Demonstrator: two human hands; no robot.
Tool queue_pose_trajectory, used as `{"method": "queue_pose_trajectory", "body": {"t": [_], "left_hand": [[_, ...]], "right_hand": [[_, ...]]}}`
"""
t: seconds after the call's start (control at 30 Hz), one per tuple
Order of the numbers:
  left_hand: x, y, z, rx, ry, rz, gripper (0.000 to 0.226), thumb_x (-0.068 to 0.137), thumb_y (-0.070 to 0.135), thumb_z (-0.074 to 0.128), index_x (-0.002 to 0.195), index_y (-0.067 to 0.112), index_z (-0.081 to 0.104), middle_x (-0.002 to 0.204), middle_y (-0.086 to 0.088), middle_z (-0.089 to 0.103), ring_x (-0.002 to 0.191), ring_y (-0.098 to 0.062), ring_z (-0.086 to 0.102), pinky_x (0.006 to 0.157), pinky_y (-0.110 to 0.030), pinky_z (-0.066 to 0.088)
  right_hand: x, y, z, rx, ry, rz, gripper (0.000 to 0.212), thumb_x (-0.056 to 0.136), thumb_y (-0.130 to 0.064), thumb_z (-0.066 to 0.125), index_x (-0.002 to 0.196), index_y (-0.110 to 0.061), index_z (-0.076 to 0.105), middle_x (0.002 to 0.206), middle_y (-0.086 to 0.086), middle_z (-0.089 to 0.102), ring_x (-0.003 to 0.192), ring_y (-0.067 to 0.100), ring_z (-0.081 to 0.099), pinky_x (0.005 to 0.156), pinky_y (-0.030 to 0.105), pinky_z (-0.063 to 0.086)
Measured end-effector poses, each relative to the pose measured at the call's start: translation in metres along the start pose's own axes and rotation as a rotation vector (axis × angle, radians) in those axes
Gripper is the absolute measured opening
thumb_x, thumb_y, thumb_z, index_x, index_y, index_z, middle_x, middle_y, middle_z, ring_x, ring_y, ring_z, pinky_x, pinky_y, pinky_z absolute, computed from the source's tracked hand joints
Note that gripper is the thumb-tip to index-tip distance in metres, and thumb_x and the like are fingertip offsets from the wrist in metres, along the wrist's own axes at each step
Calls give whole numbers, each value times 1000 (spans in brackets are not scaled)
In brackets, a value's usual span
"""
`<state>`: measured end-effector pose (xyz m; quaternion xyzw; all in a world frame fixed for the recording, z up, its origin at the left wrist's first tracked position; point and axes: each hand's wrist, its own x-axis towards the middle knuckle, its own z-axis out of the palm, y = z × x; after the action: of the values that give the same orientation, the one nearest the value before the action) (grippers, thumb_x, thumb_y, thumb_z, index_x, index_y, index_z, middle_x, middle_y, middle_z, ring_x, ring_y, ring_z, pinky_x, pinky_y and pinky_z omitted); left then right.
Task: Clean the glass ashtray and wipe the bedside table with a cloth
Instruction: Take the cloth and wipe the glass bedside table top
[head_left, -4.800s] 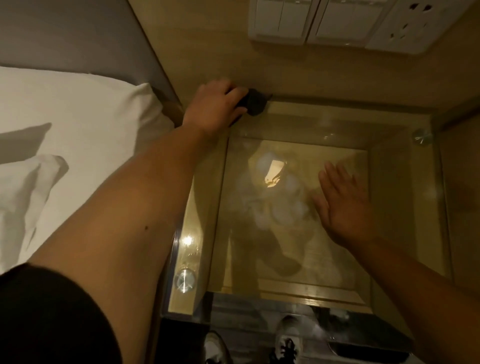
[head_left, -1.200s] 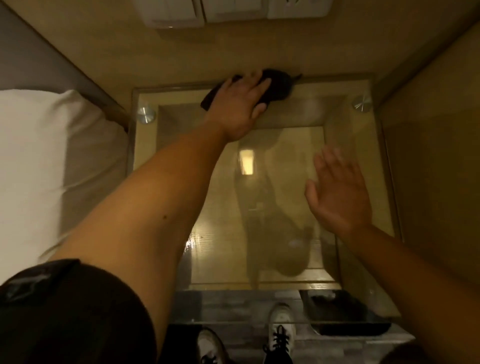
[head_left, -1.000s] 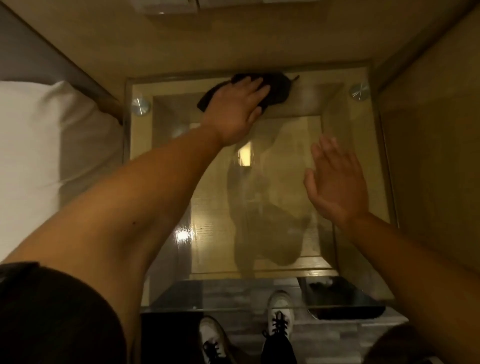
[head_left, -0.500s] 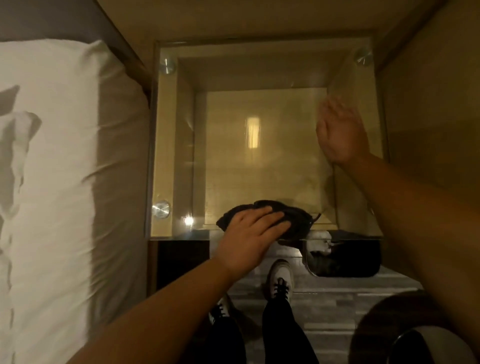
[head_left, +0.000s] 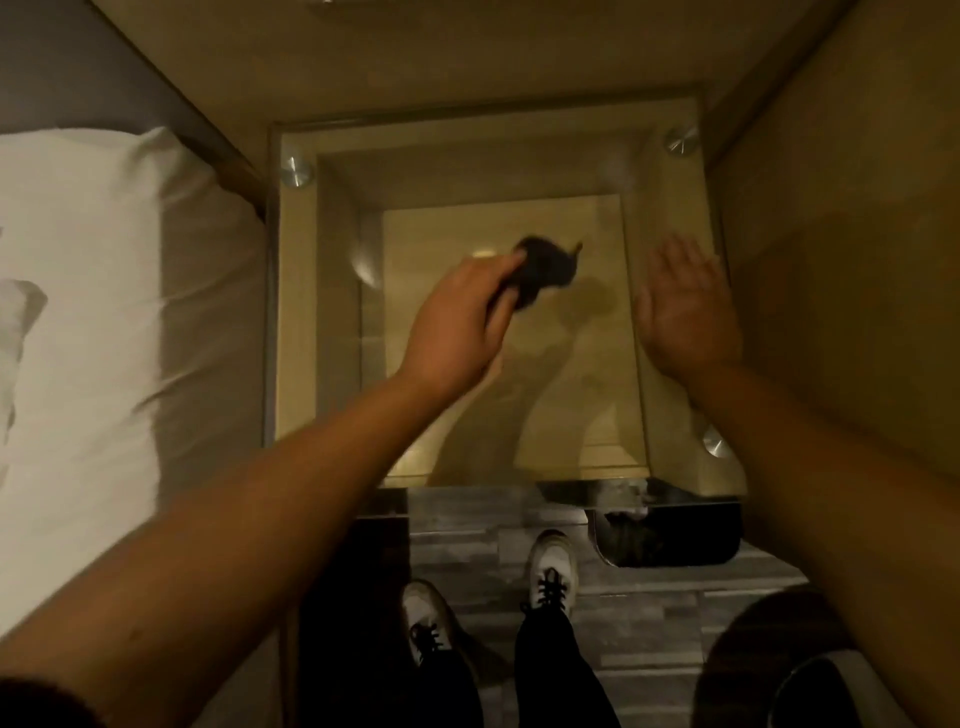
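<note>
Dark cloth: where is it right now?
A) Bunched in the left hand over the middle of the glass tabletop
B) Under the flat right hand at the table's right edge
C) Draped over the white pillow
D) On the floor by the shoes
A: the dark cloth is bunched in the left hand above the centre of the glass tabletop, while the right hand is open and holds nothing.
</note>
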<state>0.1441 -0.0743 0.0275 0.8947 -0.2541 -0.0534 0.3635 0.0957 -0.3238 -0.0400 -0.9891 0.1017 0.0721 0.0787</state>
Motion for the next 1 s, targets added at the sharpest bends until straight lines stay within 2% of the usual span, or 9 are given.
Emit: {"method": "queue_pose_trajectory", "body": {"t": [0.07,0.13,0.23,0.3,0.37,0.47,0.6,0.83,1.0], "left_hand": [[78,-6,0,32,46,3,45,93,17,55,136,8,47,126,-14,58,114,-25,53,93,-20,32],[149,-14,10,105,26,35,50,95,23,51,142,11,41,132,-13,54,119,-24,50,95,-20,30],[221,-36,39,306,-166,83,54,97,30,45,147,16,33,145,-10,42,129,-25,41,102,-27,29],[231,-51,62,440,-274,90,57,98,37,41,150,19,26,151,-9,34,135,-27,33,109,-35,24],[228,-59,77,545,-253,142,58,98,41,34,150,19,24,152,-9,31,136,-28,30,112,-40,21],[218,-61,78,539,-231,193,56,98,40,31,149,18,26,154,-7,29,139,-26,28,112,-40,21],[165,-44,81,466,-241,202,52,98,36,37,145,15,37,150,-8,38,136,-27,34,105,-41,29],[-54,1,92,309,-271,267,47,88,23,61,134,14,53,140,-7,51,130,-28,44,100,-44,35],[-163,16,90,332,-333,317,48,82,14,68,128,18,60,134,-2,57,122,-26,52,95,-42,40]], "right_hand": [[2,1,1,-23,4,-15,60,96,-35,23,148,-7,30,157,15,25,146,29,18,118,45,11],[3,4,3,-58,14,-18,59,96,-35,25,148,-8,31,157,14,26,146,27,19,117,44,11],[5,5,10,-68,37,-8,59,96,-37,23,148,-10,30,157,11,25,146,25,17,118,42,8],[7,7,14,-50,58,-14,59,95,-36,24,147,-10,32,157,11,27,146,25,18,117,41,7],[7,8,15,-42,77,-14,59,94,-35,25,146,-8,34,155,13,30,145,26,21,117,40,8],[7,7,14,-31,86,-22,59,93,-34,25,146,-9,36,156,12,30,145,26,21,117,39,7],[6,7,8,-15,70,-29,58,94,-31,28,147,-9,33,158,10,25,147,24,17,116,36,3],[1,5,0,153,115,-21,53,95,-22,31,142,0,39,152,17,34,144,29,25,117,36,9],[-2,3,-4,134,60,-24,51,99,-22,33,147,-2,32,156,15,27,146,26,18,119,37,7]]}}
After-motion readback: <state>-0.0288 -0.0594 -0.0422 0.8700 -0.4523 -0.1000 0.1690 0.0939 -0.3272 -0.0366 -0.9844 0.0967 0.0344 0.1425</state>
